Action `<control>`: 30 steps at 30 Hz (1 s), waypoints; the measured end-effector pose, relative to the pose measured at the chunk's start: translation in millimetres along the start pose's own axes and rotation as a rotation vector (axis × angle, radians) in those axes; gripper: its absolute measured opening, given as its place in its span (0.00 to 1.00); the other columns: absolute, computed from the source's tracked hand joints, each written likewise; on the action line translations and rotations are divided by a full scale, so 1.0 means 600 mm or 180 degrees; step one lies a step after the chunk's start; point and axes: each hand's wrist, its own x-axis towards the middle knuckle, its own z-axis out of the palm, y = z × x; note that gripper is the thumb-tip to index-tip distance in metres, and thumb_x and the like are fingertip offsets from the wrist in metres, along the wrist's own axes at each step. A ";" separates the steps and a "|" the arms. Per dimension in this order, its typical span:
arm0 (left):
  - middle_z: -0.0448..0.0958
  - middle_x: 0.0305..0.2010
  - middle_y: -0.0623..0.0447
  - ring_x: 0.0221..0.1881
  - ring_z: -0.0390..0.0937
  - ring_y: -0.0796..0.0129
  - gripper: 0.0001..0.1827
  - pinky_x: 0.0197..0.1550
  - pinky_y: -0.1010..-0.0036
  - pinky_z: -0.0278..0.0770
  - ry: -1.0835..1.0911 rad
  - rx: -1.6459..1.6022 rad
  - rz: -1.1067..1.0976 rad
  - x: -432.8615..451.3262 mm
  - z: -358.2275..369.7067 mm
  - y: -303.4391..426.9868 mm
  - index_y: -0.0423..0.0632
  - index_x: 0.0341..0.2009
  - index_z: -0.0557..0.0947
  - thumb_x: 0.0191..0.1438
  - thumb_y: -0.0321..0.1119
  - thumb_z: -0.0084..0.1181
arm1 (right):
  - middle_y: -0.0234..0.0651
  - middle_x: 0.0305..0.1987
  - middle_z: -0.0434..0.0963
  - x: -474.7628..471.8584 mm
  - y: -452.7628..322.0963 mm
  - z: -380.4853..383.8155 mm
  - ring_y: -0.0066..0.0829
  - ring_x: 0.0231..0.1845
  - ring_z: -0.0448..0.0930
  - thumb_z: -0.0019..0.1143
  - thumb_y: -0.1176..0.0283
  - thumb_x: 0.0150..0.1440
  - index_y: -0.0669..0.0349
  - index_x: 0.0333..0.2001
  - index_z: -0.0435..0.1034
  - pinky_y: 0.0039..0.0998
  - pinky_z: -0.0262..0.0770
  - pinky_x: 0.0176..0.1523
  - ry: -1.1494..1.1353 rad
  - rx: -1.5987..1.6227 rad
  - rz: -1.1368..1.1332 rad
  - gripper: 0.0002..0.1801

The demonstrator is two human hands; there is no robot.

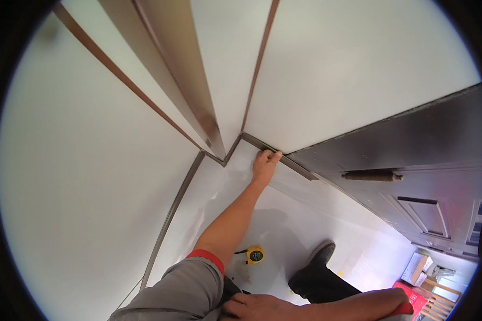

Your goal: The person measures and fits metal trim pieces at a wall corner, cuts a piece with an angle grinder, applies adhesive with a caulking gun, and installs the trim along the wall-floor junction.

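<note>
A grey-brown skirting strip [301,169] runs along the foot of the wall from the inner corner to the dark door frame. My left hand [266,162] grips this strip near its middle, with fingers curled over the top edge. The strip's right end overlaps the foot of the door frame. My right hand [253,307] is low in front of my body, beside my left sleeve, its fingertips partly hidden. Whether it holds anything is not visible. Between my arm and my boot [323,252], a yellow tape measure [255,254] lies on the pale floor covering [277,240].
More skirting [176,200] follows the left wall and steps around a column with a brown corner trim [172,72]. On the right stands a dark panelled door [421,216] with a long handle [371,175]. Boxes [415,269] and a slatted wooden item [438,307] sit beyond.
</note>
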 end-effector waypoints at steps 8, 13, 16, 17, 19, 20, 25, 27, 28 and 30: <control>0.75 0.39 0.47 0.40 0.75 0.55 0.23 0.46 0.60 0.73 0.0150 0.0080 -0.0144 0.011 -0.036 -0.006 0.44 0.32 0.82 0.57 0.54 0.65 | 0.47 0.37 0.77 -0.014 -0.006 0.052 0.46 0.33 0.83 0.52 0.67 0.57 0.61 0.44 0.73 0.44 0.80 0.32 -0.0582 0.0943 0.0564 0.13; 0.75 0.39 0.48 0.39 0.74 0.56 0.22 0.46 0.61 0.73 0.0102 -0.0011 -0.0132 0.006 -0.025 -0.005 0.44 0.32 0.82 0.58 0.54 0.65 | 0.48 0.33 0.78 -0.006 -0.017 0.045 0.49 0.29 0.83 0.52 0.68 0.57 0.63 0.45 0.72 0.47 0.80 0.32 -0.0349 0.0810 0.0925 0.14; 0.74 0.39 0.49 0.39 0.74 0.56 0.23 0.46 0.61 0.73 0.0091 -0.0021 -0.0136 0.015 -0.030 -0.016 0.44 0.32 0.82 0.58 0.54 0.65 | 0.49 0.31 0.79 0.005 -0.017 0.053 0.53 0.31 0.83 0.50 0.69 0.59 0.63 0.42 0.73 0.47 0.80 0.34 -0.0942 0.0289 0.0953 0.11; 0.74 0.39 0.49 0.39 0.74 0.56 0.23 0.46 0.61 0.73 0.0080 0.0002 -0.0141 0.018 -0.032 -0.020 0.44 0.32 0.82 0.58 0.53 0.65 | 0.50 0.31 0.79 0.003 -0.012 0.055 0.54 0.31 0.83 0.50 0.69 0.60 0.63 0.41 0.74 0.47 0.80 0.35 -0.0918 0.0653 0.0855 0.10; 0.74 0.39 0.48 0.39 0.74 0.56 0.23 0.46 0.61 0.73 0.0011 0.0037 -0.0130 0.014 -0.022 -0.016 0.44 0.32 0.82 0.58 0.53 0.65 | 0.51 0.32 0.80 -0.004 0.004 0.066 0.57 0.33 0.83 0.50 0.69 0.61 0.63 0.39 0.75 0.48 0.80 0.36 -0.0796 0.1409 0.0704 0.10; 0.74 0.39 0.48 0.39 0.74 0.56 0.23 0.45 0.61 0.73 -0.0003 0.0038 -0.0106 0.012 -0.016 -0.013 0.44 0.31 0.82 0.58 0.53 0.65 | 0.52 0.33 0.80 -0.004 0.007 0.080 0.57 0.34 0.83 0.50 0.68 0.61 0.63 0.40 0.76 0.48 0.79 0.37 -0.0462 0.1593 0.0890 0.11; 0.74 0.37 0.48 0.38 0.73 0.56 0.22 0.44 0.61 0.73 0.0095 -0.0028 -0.0094 0.011 -0.030 -0.004 0.43 0.30 0.81 0.57 0.52 0.66 | 0.54 0.37 0.80 -0.004 0.009 0.101 0.58 0.39 0.82 0.54 0.68 0.59 0.65 0.43 0.76 0.49 0.76 0.39 -0.0048 0.2026 0.1219 0.13; 0.74 0.37 0.48 0.38 0.73 0.57 0.22 0.44 0.62 0.72 -0.0007 -0.0233 -0.0202 0.013 -0.034 -0.006 0.43 0.29 0.81 0.57 0.51 0.66 | 0.55 0.38 0.79 -0.002 0.016 0.080 0.58 0.40 0.81 0.56 0.69 0.57 0.65 0.42 0.76 0.48 0.76 0.41 -0.0331 0.2237 0.0976 0.12; 0.74 0.37 0.48 0.37 0.73 0.57 0.22 0.44 0.62 0.72 0.0006 -0.0222 -0.0152 0.014 -0.031 -0.008 0.42 0.29 0.81 0.57 0.51 0.66 | 0.55 0.38 0.79 -0.002 0.020 0.068 0.58 0.41 0.80 0.57 0.69 0.57 0.66 0.42 0.76 0.47 0.76 0.43 -0.0470 0.2342 0.0852 0.12; 0.74 0.36 0.47 0.37 0.73 0.57 0.22 0.43 0.62 0.72 0.0038 -0.0195 -0.0063 0.013 -0.027 -0.007 0.42 0.28 0.81 0.57 0.51 0.67 | 0.55 0.39 0.78 -0.002 0.025 0.049 0.58 0.42 0.80 0.59 0.70 0.55 0.66 0.41 0.75 0.47 0.75 0.45 -0.0585 0.2416 0.0858 0.13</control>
